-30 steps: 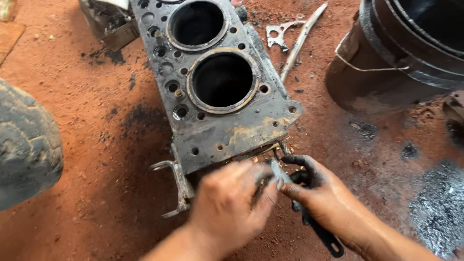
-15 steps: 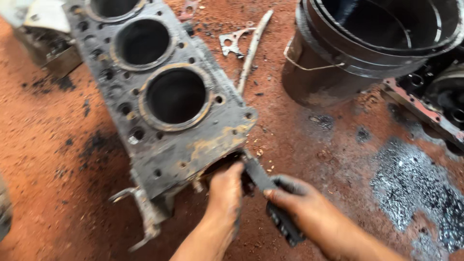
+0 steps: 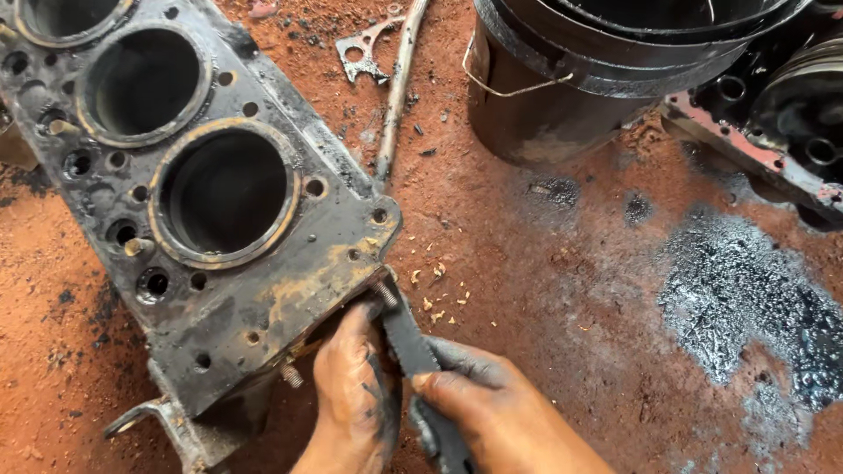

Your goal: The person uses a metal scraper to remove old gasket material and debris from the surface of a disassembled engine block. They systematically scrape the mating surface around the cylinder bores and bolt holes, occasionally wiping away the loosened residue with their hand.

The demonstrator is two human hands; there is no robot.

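Both greasy hands are down at the near corner of the engine block (image 3: 211,228), which lies on the red dirt floor (image 3: 544,290) with its cylinder bores facing up. The right hand (image 3: 500,412) is clamped around a flat dark scraper blade (image 3: 406,338), thumb pressed on top, its tip at the block's end face. The left hand (image 3: 356,395) is half curled, fingers pressed against that face beside the blade, holding nothing. Black bucket (image 3: 562,79) beyond, oily patch (image 3: 746,298) to the right
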